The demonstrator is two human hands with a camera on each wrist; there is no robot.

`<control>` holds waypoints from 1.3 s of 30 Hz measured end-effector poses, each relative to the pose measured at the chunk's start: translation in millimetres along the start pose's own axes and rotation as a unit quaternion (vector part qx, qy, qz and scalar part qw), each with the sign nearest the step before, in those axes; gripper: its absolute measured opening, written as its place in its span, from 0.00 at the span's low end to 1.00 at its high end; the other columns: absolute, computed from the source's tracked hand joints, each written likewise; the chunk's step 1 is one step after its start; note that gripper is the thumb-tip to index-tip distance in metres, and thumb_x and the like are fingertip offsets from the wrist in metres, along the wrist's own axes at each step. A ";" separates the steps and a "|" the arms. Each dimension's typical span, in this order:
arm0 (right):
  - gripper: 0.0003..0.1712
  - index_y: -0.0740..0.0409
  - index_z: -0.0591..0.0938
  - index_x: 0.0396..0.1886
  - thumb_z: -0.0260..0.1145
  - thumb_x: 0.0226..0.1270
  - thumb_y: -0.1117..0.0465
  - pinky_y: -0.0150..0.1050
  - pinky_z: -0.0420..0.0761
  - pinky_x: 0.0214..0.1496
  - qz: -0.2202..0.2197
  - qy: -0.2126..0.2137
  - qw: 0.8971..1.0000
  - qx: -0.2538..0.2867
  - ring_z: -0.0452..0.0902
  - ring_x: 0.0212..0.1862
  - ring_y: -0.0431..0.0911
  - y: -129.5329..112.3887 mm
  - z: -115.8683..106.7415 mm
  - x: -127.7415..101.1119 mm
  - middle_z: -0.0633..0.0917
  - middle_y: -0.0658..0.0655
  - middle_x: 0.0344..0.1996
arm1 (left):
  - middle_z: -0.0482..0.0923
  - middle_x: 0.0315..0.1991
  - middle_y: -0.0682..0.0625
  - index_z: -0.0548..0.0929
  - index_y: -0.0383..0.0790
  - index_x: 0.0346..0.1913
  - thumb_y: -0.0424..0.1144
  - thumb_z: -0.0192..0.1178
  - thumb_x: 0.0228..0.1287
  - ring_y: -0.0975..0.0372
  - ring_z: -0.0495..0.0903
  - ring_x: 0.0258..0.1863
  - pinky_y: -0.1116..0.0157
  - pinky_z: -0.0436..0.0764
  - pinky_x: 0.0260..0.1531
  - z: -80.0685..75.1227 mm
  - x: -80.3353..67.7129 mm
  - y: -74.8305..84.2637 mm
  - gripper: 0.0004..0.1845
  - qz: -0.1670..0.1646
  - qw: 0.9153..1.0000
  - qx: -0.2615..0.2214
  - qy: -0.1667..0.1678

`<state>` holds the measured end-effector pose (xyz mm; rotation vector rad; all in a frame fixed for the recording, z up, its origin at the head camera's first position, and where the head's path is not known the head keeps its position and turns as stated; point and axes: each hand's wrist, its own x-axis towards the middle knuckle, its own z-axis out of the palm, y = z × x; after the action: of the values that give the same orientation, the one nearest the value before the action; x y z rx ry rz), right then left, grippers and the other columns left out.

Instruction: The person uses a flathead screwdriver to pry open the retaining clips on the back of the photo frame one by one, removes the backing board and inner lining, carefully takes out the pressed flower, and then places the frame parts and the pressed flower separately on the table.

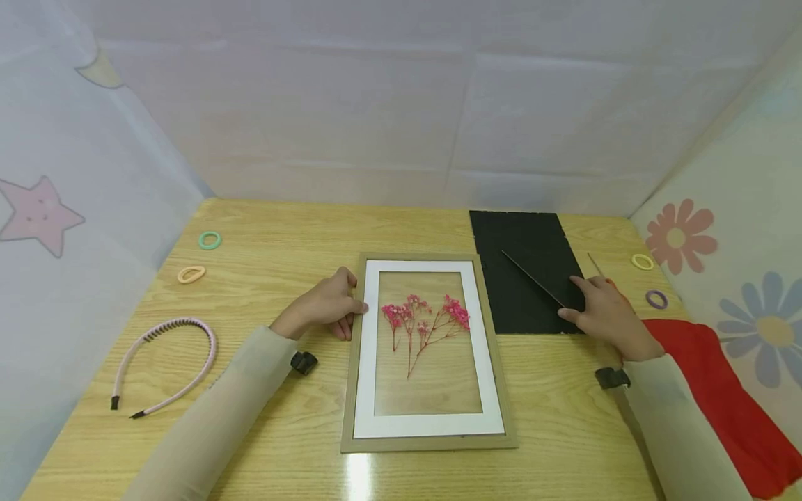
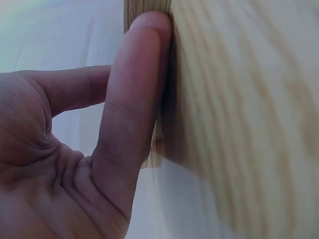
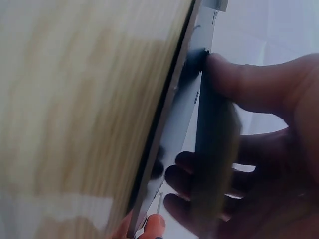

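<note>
A picture frame (image 1: pixel 429 443) with a light wood rim and white mat lies on the table, pink dried flowers (image 1: pixel 418 334) behind its clear pane. At its left rim is my left hand (image 1: pixel 326 306), the thumb over the edge and the other fingers against the side. In the left wrist view, one finger (image 2: pixel 130 94) presses along the wooden rim. A black backing board (image 1: pixel 501 229) lies to the right of the frame. My right hand (image 1: pixel 604 316) holds a dark flap (image 1: pixel 532 280) that stands up from this board, thumb on one side and fingers on the other.
A pink headband (image 1: pixel 209 341) lies at the left, below a green ring (image 1: pixel 209 241) and a peach ring (image 1: pixel 191 274). A yellow ring (image 1: pixel 642 261), a purple ring (image 1: pixel 656 300) and red cloth (image 1: pixel 720 396) are at the right. A thin rod (image 1: pixel 594 263) shows beyond my right hand.
</note>
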<state>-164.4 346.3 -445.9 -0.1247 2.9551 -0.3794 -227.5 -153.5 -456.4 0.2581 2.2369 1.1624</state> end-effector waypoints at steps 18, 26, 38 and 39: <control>0.40 0.80 0.66 0.68 0.67 0.66 0.56 0.71 0.69 0.65 -0.003 -0.002 1.000 -0.011 0.63 0.62 0.75 0.6 0.7 9.7 0.66 0.83 0.62 | 0.80 0.27 0.41 0.55 0.33 0.69 0.40 0.60 0.72 0.53 0.86 0.17 0.55 0.89 0.23 -0.5 -0.4 0.0 0.32 -0.006 1.000 -0.012 0.000; 0.41 0.79 0.64 0.71 0.66 0.68 0.56 0.71 0.67 0.66 0.010 -0.017 1.000 -0.014 0.60 0.63 0.75 -0.6 0.9 11.1 0.65 0.82 0.64 | 0.80 0.26 0.41 0.55 0.33 0.68 0.40 0.60 0.72 0.53 0.86 0.17 0.55 0.89 0.23 -0.6 0.3 0.5 0.32 -0.006 1.000 -0.015 -0.002; 0.27 0.64 0.77 0.64 0.70 0.69 0.59 0.61 0.81 0.57 -0.094 0.136 0.983 0.085 0.79 0.56 0.62 -81.0 -12.8 15.3 0.82 0.66 0.57 | 0.81 0.27 0.40 0.56 0.34 0.67 0.40 0.60 0.72 0.53 0.86 0.17 0.55 0.89 0.23 0.0 0.6 -0.9 0.30 -0.008 1.000 -0.012 0.002; 0.25 0.62 0.79 0.62 0.70 0.69 0.60 0.58 0.83 0.53 -0.101 0.138 0.980 0.103 0.81 0.53 0.58 -89.8 -12.3 19.0 0.84 0.64 0.54 | 0.80 0.27 0.41 0.56 0.34 0.67 0.39 0.60 0.72 0.54 0.86 0.17 0.55 0.89 0.22 0.2 0.9 -0.5 0.30 -0.006 1.000 -0.013 0.001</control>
<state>-179.5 260.7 -413.8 -0.3758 3.1570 -0.7878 -228.0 -153.3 -457.2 0.2322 2.2212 1.1842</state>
